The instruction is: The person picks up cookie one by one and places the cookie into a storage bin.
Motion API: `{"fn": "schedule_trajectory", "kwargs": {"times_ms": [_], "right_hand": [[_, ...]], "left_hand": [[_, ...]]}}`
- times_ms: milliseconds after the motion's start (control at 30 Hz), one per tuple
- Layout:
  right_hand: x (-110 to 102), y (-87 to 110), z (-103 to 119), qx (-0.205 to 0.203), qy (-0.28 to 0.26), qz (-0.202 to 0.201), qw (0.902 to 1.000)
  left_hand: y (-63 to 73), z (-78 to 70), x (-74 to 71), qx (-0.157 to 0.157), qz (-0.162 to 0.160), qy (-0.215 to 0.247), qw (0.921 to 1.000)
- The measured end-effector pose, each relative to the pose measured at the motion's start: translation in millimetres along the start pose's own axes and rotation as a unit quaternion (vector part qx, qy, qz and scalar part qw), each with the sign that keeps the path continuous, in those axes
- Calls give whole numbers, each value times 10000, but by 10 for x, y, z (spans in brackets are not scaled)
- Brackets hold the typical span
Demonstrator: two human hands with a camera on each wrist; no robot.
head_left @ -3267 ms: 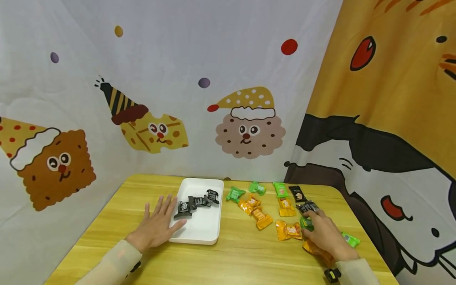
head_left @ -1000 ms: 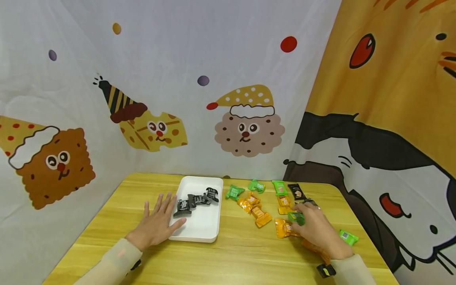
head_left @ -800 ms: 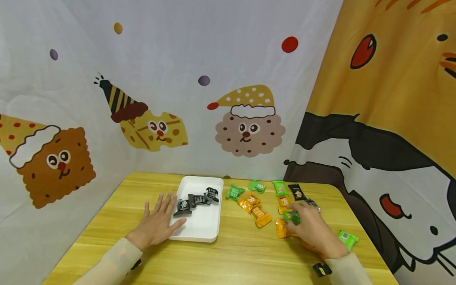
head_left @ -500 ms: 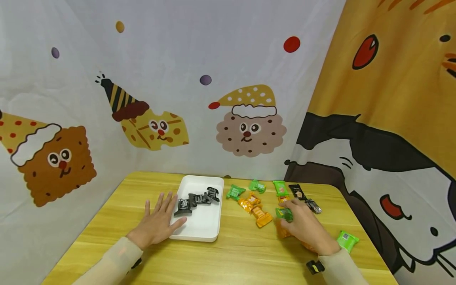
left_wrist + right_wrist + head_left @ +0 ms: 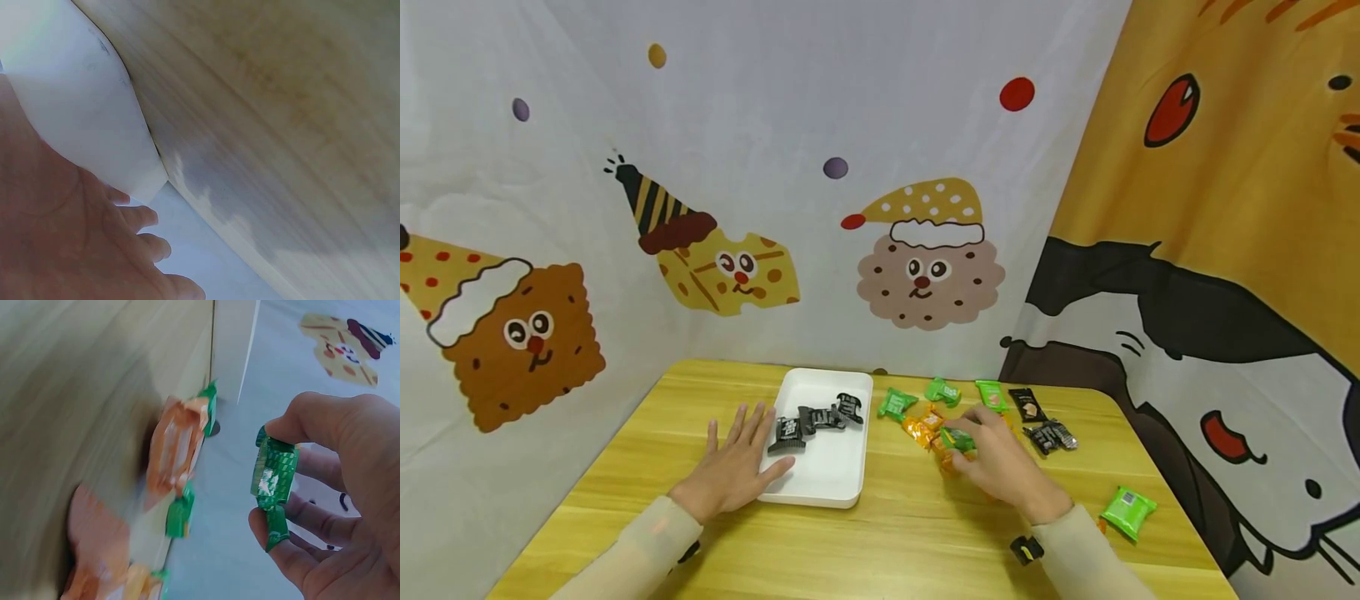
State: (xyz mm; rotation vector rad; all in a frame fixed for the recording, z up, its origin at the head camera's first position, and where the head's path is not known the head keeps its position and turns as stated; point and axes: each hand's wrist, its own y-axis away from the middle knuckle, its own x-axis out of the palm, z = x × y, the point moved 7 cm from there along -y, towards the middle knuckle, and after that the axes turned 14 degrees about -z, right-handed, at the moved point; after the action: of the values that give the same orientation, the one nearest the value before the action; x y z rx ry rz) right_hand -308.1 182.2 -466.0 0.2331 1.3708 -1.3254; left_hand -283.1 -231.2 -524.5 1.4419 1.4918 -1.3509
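Backdrop, head view: white curtain (image 5: 737, 108) with cartoon biscuits (image 5: 526, 346) and a cartoon cheese (image 5: 730, 275), behind a pale wooden table (image 5: 880, 550); orange, black and white cloth at the right.
Candy in hand, head view: a green candy (image 5: 958, 439) in a shiny wrapper, pinched between the fingers of the right hand (image 5: 1003, 467), above orange candies (image 5: 922, 427) and to the right of the white tray (image 5: 820, 482).
Tray, head view: shallow, rectangular, with rounded corners; three black candies (image 5: 822, 417) with pale lettering lie in it, close together in a slanting row.
Left hand (image 5: 726, 467), head view: at the tray's left side, fingers spread, thumb over the rim.
Loose candies, head view: three other green candies (image 5: 897, 403) toward the back of the table, black wrappers (image 5: 1027, 405) farther right, a bright green packet (image 5: 1129, 512) near the right edge.
Left hand, left wrist view: fingers beside the tray's white side; whether they press on it cannot be told.
Candy in hand, right wrist view: crinkled, glinting, with a checked pattern and a gathered end; thumb and fingers pinch it clear of the table, where orange and green wrappers lie blurred.
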Motion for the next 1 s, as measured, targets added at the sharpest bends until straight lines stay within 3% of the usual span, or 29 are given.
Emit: {"fn": "schedule_trajectory", "kwargs": {"times_ms": [367,733,1000], "right_hand": [[205,-277,434,-711,-84,-27,9974],[452,-477,782,-1218,-112,326,9920],[609,-561,1077,-1754,-272,591,9823]], "left_hand": [[0,1,10,-26,22,77,10000],[-7,-4,6,-33,11,48,10000],[0,3,15,-46,17,51,10000]]}}
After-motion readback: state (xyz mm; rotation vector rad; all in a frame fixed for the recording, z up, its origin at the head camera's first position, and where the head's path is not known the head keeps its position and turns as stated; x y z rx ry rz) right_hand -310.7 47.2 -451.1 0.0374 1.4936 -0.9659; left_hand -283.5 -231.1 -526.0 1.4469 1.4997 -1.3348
